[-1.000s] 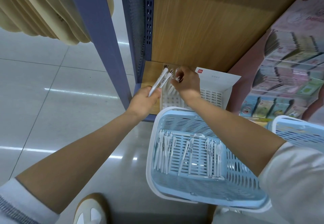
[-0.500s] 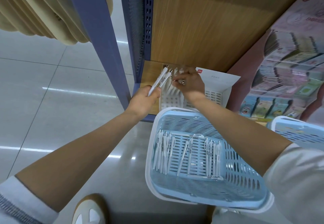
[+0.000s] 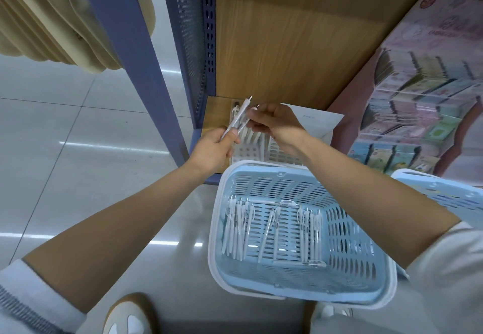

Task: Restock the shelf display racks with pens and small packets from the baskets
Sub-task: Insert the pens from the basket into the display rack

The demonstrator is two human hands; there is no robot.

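The left hand [image 3: 217,148] grips a small bunch of slim white plastic pens [image 3: 241,112], fingers curled round their lower ends; the right hand [image 3: 279,124] pinches one pen of that bunch, just above the white perforated display rack [image 3: 248,148] on the far wooden shelf; more white pens [image 3: 237,229] lie in the near light-blue slatted plastic basket [image 3: 352,242].

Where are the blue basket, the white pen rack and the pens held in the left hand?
blue basket [image 3: 274,184], head view, on its far slotted wall.
white pen rack [image 3: 244,152], head view, on its perforated top.
held pens [image 3: 236,118], head view, on a barrel above the left hand [image 3: 214,150].
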